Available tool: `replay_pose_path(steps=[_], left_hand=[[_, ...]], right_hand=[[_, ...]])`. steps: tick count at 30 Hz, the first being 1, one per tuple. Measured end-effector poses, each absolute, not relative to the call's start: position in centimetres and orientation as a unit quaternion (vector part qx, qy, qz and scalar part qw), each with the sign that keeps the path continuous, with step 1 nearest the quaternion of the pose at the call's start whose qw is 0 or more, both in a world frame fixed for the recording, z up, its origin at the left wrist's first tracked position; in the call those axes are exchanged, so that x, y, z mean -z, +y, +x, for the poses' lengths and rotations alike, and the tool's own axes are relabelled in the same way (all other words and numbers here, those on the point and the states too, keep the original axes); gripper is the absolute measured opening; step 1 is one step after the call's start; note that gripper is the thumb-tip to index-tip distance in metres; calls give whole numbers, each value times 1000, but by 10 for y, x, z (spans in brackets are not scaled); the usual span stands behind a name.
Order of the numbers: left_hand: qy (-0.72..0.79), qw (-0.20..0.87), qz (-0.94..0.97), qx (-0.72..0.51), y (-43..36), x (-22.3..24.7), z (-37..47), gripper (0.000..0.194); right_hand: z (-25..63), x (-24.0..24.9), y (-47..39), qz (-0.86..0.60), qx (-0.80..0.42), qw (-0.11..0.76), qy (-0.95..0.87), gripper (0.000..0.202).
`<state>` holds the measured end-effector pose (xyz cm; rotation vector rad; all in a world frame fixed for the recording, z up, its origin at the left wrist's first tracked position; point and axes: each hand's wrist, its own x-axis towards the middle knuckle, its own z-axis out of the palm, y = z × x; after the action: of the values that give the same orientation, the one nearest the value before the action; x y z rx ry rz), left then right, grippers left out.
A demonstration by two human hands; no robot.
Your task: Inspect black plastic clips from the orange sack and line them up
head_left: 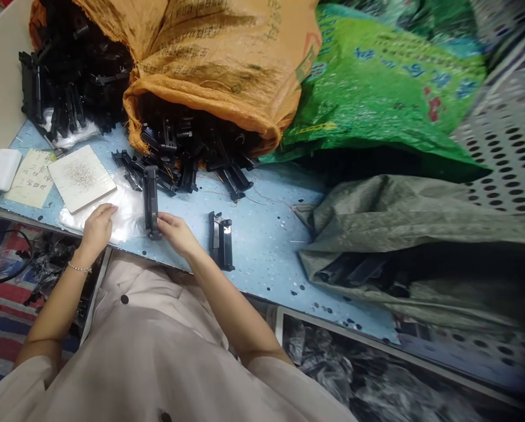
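My right hand point(177, 233) grips the lower end of a long black plastic part point(150, 202), which I hold over the near edge of the table. My left hand point(99, 227) is closed, its thumb and fingertips pinched together beside a stack of clear plastic bags point(128, 214); anything between the fingertips is too small to make out. Just above that hand lies a square pale board point(82, 177) strewn with tiny specks. Two similar black parts point(221, 241) rest side by side on the table, right of my right hand.
An orange woven sack point(227, 53) spills black parts point(192, 146) across the back. Behind it to the right leans a green sack point(377, 94); a grey sack point(420, 217) lies open at right. A white device point(3, 169) and a yellow note point(30, 180) are far left.
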<state>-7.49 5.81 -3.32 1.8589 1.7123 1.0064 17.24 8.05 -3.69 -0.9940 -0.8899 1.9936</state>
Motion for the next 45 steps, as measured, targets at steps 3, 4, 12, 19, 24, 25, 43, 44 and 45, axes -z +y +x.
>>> replay_pose_path(steps=[3,4,12,19,24,25,43,44,45], left_hand=[[626,231,645,-372,66,40,-75,45],[629,239,633,-383,68,42,-75,47],[627,212,598,-453,75,46,-73,18],[604,197,672,-380,73,38,-81,56],[472,202,805,-298,29,4,-53,77],[453,217,814,-293,20,-1,-48,79],[409,170,849,-289,-8,3,-21,83],[404,188,848,-287,-11,0,-19,80],[402,202,845,-288,-13,-5,-19,76]], right_hand=[[179,31,61,-323,-867,225,-306,31],[179,33,56,-313,-888,188,-280,28],[174,54,50,-270,-931,231,-82,10],[166,61,56,-283,-933,206,-84,8],[157,60,55,-292,-921,233,-106,2],[156,57,53,-291,-916,245,-125,2],[145,31,28,-421,-774,348,-319,24],[145,28,26,-453,-721,347,-393,22],[144,24,24,-468,-672,339,-463,20]])
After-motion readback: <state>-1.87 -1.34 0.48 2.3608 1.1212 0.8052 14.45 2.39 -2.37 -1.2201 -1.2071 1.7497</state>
